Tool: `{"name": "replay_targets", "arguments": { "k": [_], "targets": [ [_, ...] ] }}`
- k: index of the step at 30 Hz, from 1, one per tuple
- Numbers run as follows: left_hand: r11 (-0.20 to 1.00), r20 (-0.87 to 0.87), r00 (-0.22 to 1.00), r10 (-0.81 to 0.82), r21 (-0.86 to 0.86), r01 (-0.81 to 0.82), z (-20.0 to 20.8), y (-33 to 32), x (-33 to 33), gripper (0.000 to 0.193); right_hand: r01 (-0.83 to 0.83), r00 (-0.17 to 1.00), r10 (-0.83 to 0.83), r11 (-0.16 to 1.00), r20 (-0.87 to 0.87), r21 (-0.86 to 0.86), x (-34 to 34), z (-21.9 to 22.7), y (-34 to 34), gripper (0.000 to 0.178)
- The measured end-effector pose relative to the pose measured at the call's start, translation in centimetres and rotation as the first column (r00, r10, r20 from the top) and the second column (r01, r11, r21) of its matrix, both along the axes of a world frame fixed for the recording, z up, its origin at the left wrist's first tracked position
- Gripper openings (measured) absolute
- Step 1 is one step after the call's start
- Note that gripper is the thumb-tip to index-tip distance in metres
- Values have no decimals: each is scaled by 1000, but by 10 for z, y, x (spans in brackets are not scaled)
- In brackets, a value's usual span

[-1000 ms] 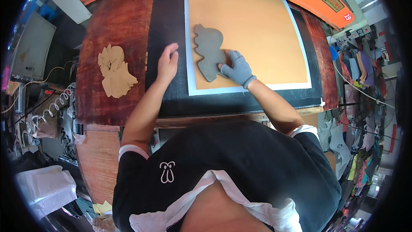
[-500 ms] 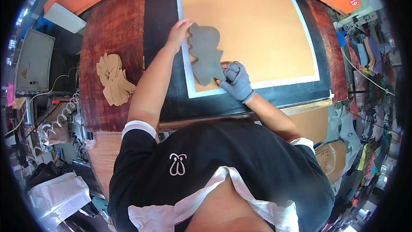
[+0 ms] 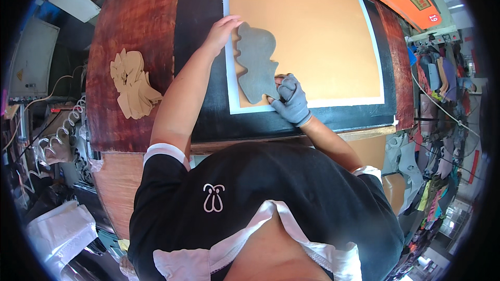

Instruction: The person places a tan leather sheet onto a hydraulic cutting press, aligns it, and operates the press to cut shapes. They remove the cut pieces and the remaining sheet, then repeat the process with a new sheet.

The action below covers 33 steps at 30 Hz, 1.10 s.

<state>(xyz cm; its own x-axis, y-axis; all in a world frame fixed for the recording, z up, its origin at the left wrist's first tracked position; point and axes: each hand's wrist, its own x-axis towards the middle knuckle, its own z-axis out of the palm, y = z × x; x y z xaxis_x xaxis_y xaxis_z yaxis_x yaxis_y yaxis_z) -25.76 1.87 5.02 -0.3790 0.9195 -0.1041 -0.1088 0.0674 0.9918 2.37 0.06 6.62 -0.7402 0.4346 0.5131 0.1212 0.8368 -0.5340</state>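
Slab (image 3: 255,65), grey, left hand (image 3: 222,34) half open touching its top, gloved right hand (image 3: 290,99) pinching lower corner

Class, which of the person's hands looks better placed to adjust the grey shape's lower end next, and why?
Probably right: the gloved right hand sits at the lower right edge of the grey shape, while the bare left hand is at its top left.
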Motion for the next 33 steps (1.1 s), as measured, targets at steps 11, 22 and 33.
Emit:
{"name": "replay_targets", "arguments": {
  "k": [11, 22, 33],
  "targets": [
    [983, -136, 975, 175, 85, -164, -4, -18, 7, 36, 145, 978, -159, 984, 137, 106, 46, 2, -13, 43],
    [978, -869, 471, 155, 202, 51, -30, -256, 118, 13, 515, 824, -559, 808, 96, 285, 189, -37, -30, 15],
    [941, -929, 155, 337, 328, -80, -43, -240, 154, 10, 492, 870, -441, 805, -222, 332, 186, -54, -5, 10]
  ]
}}
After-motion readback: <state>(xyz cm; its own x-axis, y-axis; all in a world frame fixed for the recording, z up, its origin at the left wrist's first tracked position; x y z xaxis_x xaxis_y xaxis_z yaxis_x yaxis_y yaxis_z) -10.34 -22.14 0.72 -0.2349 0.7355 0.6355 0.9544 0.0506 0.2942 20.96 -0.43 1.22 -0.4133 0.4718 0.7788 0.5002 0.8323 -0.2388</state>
